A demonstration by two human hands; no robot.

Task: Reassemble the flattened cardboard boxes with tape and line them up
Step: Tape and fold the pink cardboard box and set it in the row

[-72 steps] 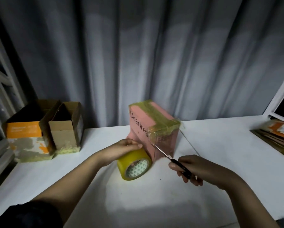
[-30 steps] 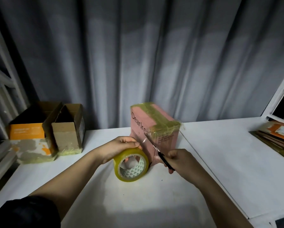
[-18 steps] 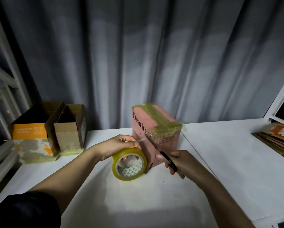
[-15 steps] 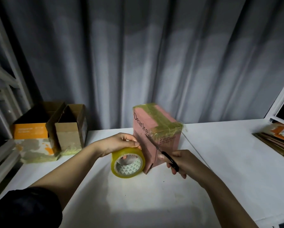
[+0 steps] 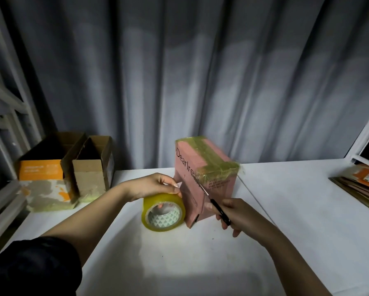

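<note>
Gripping yellow tape roll frame centre, your left hand curls over it; right hand clasps black-handled scissors against pink taped cardboard box.

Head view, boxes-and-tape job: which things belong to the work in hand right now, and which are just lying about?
In use:
- pink box, standing, being taped
- tape roll, under the left hand
- scissors, in the right hand

Lying about:
- orange-and-white box and brown box, open, side by side at the table's far left
- flattened cardboard stack, right edge
</note>
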